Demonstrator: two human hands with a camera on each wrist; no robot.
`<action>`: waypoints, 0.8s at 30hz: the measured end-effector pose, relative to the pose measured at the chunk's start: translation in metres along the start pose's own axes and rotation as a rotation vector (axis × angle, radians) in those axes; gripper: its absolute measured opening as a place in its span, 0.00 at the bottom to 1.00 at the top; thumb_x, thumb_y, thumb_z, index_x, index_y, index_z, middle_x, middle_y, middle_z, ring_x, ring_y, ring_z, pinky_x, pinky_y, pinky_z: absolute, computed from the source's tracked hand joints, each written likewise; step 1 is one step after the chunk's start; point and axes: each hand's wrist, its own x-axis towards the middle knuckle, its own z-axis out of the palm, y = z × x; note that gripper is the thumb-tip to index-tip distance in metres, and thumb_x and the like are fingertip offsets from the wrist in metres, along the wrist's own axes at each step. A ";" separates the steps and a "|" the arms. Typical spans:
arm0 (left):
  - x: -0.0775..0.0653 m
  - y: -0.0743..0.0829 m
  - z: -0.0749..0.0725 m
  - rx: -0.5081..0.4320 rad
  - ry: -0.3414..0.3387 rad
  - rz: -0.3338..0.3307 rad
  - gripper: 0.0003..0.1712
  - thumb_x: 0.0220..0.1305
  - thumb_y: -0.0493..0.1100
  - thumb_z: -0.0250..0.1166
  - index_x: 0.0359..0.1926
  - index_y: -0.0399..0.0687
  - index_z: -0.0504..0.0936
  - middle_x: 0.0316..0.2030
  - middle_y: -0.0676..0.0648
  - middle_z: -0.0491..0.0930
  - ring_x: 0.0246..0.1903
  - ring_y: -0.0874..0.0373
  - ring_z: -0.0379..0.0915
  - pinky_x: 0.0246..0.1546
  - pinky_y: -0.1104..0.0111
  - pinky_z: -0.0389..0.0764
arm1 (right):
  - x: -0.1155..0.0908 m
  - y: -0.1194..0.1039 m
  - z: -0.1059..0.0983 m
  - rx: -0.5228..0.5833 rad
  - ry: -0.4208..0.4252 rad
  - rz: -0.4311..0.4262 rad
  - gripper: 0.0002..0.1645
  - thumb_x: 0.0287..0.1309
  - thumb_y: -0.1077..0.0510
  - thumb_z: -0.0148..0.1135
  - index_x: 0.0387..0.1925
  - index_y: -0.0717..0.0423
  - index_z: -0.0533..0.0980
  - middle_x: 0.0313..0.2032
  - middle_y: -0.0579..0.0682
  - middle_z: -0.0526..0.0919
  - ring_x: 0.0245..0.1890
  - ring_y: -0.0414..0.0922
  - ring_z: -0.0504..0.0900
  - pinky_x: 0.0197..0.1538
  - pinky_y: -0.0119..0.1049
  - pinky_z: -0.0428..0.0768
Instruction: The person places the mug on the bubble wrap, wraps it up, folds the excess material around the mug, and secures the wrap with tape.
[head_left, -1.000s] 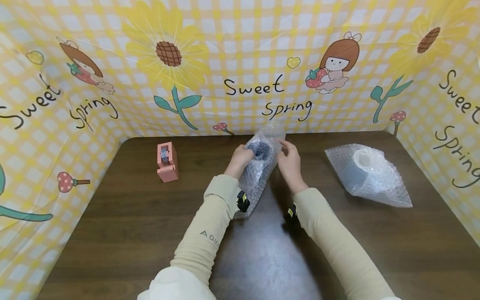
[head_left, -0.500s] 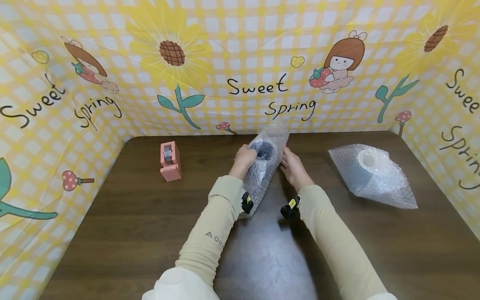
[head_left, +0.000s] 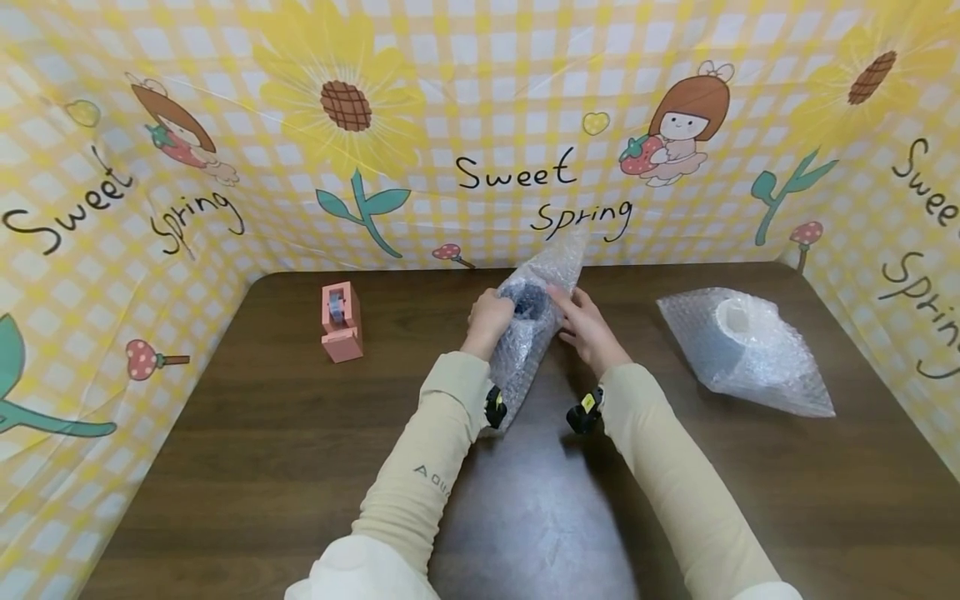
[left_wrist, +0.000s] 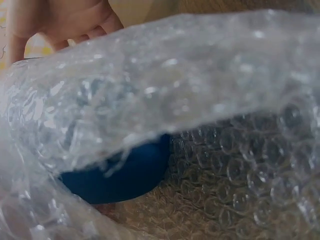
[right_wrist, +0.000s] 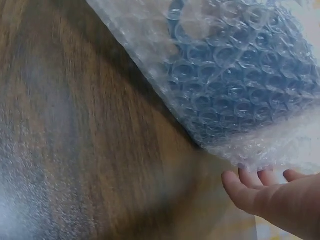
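A dark blue mug (left_wrist: pixel 125 175) lies inside a sheet of bubble wrap (head_left: pixel 517 367) at the table's far middle. Its blue side and what looks like a handle loop (right_wrist: pixel 176 22) show through the wrap in the right wrist view. On the left, my left hand (head_left: pixel 489 321) grips the mug's rim through the wrap; its fingertips are partly hidden. At the other side my right hand (head_left: pixel 588 327) has its thumb on top of the wrap near the mug's mouth, the fingers bent at the wrap's edge. A loose end of wrap rises beyond the mug.
A pink tape dispenser (head_left: pixel 342 323) with a roll of tape stands on the left of the brown table (head_left: pixel 262 467). A second bubble-wrapped bundle (head_left: pixel 750 358), pale with a round opening, lies on the right. A yellow checked cloth (head_left: pixel 495 92) hangs behind and at both sides.
My right hand has gone from the wrap's upper right edge down to its side, and its thumb now lies on top. The loose far end stands higher. My left hand has kept its grip.
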 end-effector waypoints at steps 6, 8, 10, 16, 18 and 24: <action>0.001 0.000 0.002 0.013 0.019 -0.001 0.27 0.65 0.43 0.43 0.63 0.42 0.69 0.63 0.39 0.71 0.63 0.39 0.64 0.64 0.49 0.65 | 0.003 -0.001 0.001 -0.070 0.007 -0.021 0.48 0.64 0.42 0.54 0.75 0.44 0.40 0.76 0.51 0.44 0.74 0.54 0.51 0.74 0.52 0.53; 0.001 0.000 0.003 0.022 0.027 -0.001 0.27 0.65 0.43 0.43 0.63 0.43 0.69 0.63 0.39 0.71 0.63 0.39 0.65 0.64 0.48 0.66 | 0.004 -0.002 0.002 -0.103 0.021 -0.039 0.46 0.64 0.42 0.54 0.75 0.47 0.44 0.75 0.52 0.47 0.74 0.53 0.52 0.75 0.51 0.52; 0.001 -0.001 0.003 0.021 0.035 -0.004 0.27 0.65 0.43 0.43 0.63 0.43 0.69 0.63 0.39 0.71 0.62 0.39 0.65 0.63 0.48 0.66 | 0.005 -0.002 0.003 -0.136 0.046 -0.071 0.44 0.65 0.44 0.55 0.74 0.52 0.49 0.74 0.53 0.52 0.73 0.52 0.53 0.75 0.49 0.52; -0.001 -0.001 0.005 0.015 0.042 -0.022 0.26 0.67 0.44 0.42 0.64 0.47 0.69 0.63 0.41 0.71 0.62 0.39 0.65 0.61 0.46 0.67 | 0.007 -0.002 0.008 -0.219 0.096 -0.166 0.32 0.65 0.53 0.54 0.66 0.63 0.60 0.67 0.60 0.63 0.68 0.52 0.61 0.73 0.46 0.57; -0.001 0.000 0.005 0.018 0.039 -0.026 0.26 0.67 0.45 0.42 0.64 0.48 0.69 0.63 0.42 0.71 0.62 0.40 0.65 0.61 0.46 0.68 | 0.007 -0.002 0.009 -0.216 0.085 -0.186 0.29 0.66 0.57 0.52 0.64 0.65 0.60 0.65 0.61 0.64 0.66 0.52 0.63 0.72 0.46 0.59; -0.003 0.002 0.005 0.013 0.046 -0.055 0.26 0.68 0.46 0.42 0.64 0.50 0.69 0.63 0.43 0.71 0.62 0.40 0.66 0.60 0.46 0.68 | 0.007 -0.007 0.010 -0.252 0.017 -0.248 0.35 0.67 0.61 0.48 0.73 0.55 0.52 0.72 0.59 0.58 0.71 0.52 0.57 0.74 0.47 0.57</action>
